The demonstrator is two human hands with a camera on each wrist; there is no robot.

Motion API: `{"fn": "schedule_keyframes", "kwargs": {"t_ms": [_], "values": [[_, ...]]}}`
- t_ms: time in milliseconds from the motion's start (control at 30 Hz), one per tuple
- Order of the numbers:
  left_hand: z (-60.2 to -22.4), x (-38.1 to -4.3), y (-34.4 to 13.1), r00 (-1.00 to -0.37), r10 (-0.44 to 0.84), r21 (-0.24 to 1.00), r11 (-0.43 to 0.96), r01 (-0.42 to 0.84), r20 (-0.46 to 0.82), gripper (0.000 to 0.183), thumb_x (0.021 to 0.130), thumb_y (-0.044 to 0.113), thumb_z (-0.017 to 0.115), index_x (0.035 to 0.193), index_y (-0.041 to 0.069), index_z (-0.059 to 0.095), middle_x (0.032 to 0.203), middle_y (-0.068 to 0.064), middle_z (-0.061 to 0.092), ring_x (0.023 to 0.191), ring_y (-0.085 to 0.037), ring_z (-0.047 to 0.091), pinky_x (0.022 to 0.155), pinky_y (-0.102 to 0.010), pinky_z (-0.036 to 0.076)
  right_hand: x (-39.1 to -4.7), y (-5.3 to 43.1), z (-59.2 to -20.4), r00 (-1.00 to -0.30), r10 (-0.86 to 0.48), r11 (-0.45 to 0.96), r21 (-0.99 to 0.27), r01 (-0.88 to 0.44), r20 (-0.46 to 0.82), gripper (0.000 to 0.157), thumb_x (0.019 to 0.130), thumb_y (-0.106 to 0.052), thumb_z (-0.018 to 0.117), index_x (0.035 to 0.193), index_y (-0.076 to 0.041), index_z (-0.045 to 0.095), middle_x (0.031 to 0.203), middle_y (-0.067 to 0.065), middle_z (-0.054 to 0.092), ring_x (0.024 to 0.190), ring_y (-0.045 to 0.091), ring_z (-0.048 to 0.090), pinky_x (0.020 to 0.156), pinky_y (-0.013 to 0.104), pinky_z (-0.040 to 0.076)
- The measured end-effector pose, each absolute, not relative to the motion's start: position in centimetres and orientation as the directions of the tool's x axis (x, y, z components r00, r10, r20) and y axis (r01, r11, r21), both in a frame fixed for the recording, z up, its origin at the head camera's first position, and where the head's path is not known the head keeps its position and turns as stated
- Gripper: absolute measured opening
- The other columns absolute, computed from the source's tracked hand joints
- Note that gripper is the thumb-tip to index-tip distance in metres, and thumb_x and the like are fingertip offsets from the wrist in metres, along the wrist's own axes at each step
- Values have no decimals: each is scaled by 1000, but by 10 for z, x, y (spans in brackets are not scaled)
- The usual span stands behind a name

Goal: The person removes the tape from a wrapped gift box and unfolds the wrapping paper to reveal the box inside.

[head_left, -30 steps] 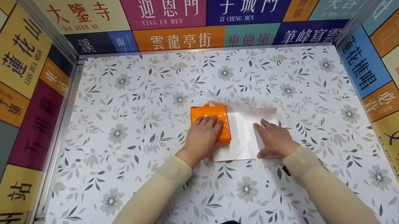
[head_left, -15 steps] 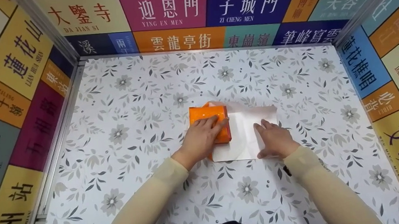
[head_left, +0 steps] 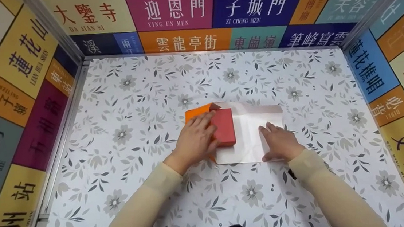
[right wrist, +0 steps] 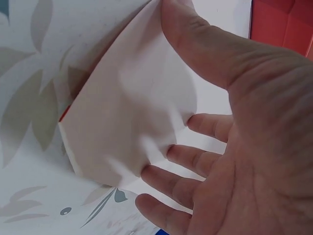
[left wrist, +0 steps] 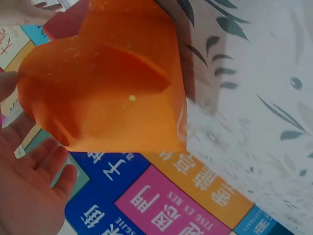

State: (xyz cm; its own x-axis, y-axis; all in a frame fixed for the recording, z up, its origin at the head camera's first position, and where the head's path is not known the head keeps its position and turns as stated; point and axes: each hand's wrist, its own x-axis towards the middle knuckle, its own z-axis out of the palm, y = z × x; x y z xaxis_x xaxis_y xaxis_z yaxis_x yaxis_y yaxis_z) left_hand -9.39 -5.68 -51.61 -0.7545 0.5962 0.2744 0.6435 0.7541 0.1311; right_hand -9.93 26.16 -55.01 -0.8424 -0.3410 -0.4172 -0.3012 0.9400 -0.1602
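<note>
A sheet of wrapping paper, white inside and orange outside, lies unfolded at the middle of the table. On it sits a red box, its right part uncovered. My left hand rests at the box's left side against the orange flap, its fingers loosely extended. That flap stands bent away to the left of the box. On the sheet's right part, my right hand presses down with spread fingers. The left hand hides part of the box and flap in the head view.
A white tabletop with grey flowers and leaves extends around the paper. Coloured panels with printed characters wall the back and both sides, with metal frame rails along the edges.
My left hand has moved left with the orange flap, which covered the box before. The box's red top now shows. The right hand stays in place on the sheet.
</note>
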Motion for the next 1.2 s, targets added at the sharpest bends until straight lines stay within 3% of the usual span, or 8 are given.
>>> {"fn": "schedule_keyframes", "kwargs": {"t_ms": [133,233,533,733,933,1133,1200], "values": [[-508,-93,-76,-780,546,135,786,603,306,43,96,51,56,90,10,64,141,-13,53,132,-30,47,113,-44,30,-101,263,-551,-839,-342,940,-145,-310,-424,118,64,-42,92,153,3,30,155,33,25,133,55,36,97,69,39],[-504,-91,-92,-806,497,145,816,560,321,42,94,51,59,85,10,63,133,-12,59,130,-30,49,113,-44,28,-102,263,-553,-834,-338,941,-145,-306,-437,119,64,-43,92,154,3,28,155,33,24,133,55,35,96,69,40],[-505,-88,-140,-896,340,233,882,409,285,36,92,42,62,85,7,64,124,-13,64,121,-32,55,112,-46,30,-103,262,-551,-832,-339,941,-140,-310,-439,119,64,-44,91,154,3,28,155,33,23,133,56,35,97,69,39],[-497,-87,-170,-951,308,326,895,304,42,36,86,37,65,103,6,71,130,-14,62,128,-33,50,117,-48,20,-102,261,-551,-832,-342,939,-141,-312,-436,120,63,-45,91,153,4,29,155,34,23,132,56,36,97,68,39],[-489,-93,-185,-923,348,294,910,291,-162,47,79,33,73,118,7,71,137,-15,58,136,-37,42,119,-49,11,-101,261,-552,-838,-347,938,-147,-314,-421,120,62,-44,92,152,5,30,154,35,25,131,57,37,98,68,39],[-486,-99,-185,-880,371,268,917,297,-296,61,72,32,81,125,5,68,124,-13,67,125,-33,54,119,-50,12,-101,262,-552,-835,-346,938,-144,-315,-428,120,63,-43,92,152,5,29,154,36,24,132,57,36,97,68,39],[-489,-99,-184,-864,376,270,917,294,-336,70,70,42,84,127,5,67,118,-11,69,119,-32,58,118,-52,14,-102,262,-553,-833,-345,939,-139,-316,-433,119,64,-43,91,153,5,28,154,35,23,133,56,34,97,68,39]]}}
